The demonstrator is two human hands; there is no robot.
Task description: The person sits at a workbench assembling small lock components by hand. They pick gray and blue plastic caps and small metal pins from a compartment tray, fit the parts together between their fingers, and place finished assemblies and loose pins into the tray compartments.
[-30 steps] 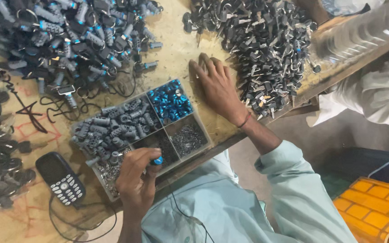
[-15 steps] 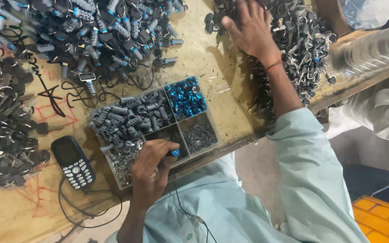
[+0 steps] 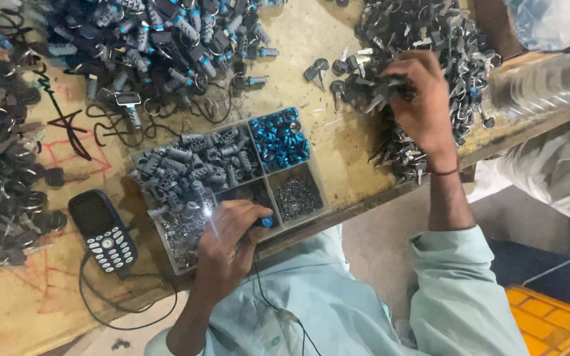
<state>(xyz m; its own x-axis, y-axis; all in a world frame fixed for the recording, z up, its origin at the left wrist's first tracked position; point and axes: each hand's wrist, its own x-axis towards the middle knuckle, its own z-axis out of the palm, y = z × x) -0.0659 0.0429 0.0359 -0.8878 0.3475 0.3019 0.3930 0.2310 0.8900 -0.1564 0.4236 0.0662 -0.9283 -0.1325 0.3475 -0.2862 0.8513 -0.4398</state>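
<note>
Resting at the table's near edge, left hand (image 3: 227,238) in closed grip on a blue-tipped tool (image 3: 265,222), apparently, by the divided tray (image 3: 321,198), right hand (image 3: 420,105) clutching keys (image 3: 380,89) from the far-right pile (image 3: 430,39).

1. Blue-tipped part (image 3: 266,222) mostly buried under the left hand (image 3: 229,240).
2. Grasp of the right hand (image 3: 423,109) in the key pile (image 3: 430,46): fingertips hidden (contents unclear).
3. Yellow crate (image 3: 555,323) cut off at the corner.
4. Divided tray (image 3: 232,175): smallest pieces too fine to identify.
</note>
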